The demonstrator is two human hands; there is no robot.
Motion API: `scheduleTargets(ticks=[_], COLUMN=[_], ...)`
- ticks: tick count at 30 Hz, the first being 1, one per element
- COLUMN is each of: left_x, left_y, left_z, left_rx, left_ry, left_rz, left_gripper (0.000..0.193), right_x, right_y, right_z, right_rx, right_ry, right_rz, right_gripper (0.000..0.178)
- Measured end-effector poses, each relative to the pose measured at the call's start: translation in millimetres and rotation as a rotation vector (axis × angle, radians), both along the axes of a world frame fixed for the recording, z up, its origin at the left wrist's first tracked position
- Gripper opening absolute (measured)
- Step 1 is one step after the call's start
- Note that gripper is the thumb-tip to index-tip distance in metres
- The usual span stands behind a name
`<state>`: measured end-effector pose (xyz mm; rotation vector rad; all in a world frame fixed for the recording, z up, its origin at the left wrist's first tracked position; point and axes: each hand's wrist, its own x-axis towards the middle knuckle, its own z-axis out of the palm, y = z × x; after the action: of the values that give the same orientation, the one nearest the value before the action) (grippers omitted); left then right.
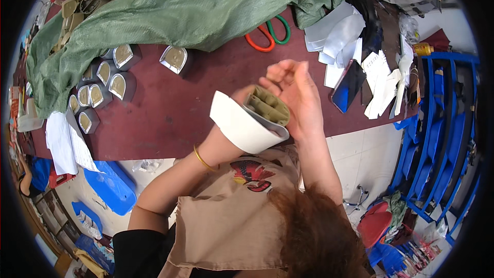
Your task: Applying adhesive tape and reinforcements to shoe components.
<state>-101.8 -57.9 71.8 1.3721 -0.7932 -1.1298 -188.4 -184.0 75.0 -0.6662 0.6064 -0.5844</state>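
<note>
Over the table's front edge, my left hand [220, 143], with a gold bangle at its wrist, grips an olive-green cup-shaped piece [268, 106] with folds inside. Around its near side curves a stiff white strip [242, 128], its left end standing out free. The strip covers most of my left fingers. My right hand [303, 95] is at the piece's right side, palm turned toward it and fingers loosely apart. Whether its palm touches the piece I cannot tell. Several half-round grey cups with olive insides [118, 85] stand at the left, and one more cup [175, 58] sits apart.
A green woven sheet [206, 10] spreads across the far side of the dark red table [170, 108], partly over a heap of olive pieces [92, 2]. Red-and-green-handled scissors [268, 35], grey sheets [337, 33], a phone [348, 86] and papers [380, 80] lie right. A blue rack [437, 134] stands beyond.
</note>
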Motion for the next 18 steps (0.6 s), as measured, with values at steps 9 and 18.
scheduleTargets(ticks=[9,18], left_x=[31,31], left_y=[15,25], left_z=[4,-4], left_rx=[-0.036,-0.123], left_ry=[0.105,0.838], left_rz=[0.252,0.046], left_gripper=[0.075,0.077], right_x=[-27,-42], right_y=[2,-11], right_z=[30,48], right_rx=[-0.717,-0.752], right_ry=[0.611,0.494], right_rz=[0.606,0.467], right_gripper=[0.036,0.018])
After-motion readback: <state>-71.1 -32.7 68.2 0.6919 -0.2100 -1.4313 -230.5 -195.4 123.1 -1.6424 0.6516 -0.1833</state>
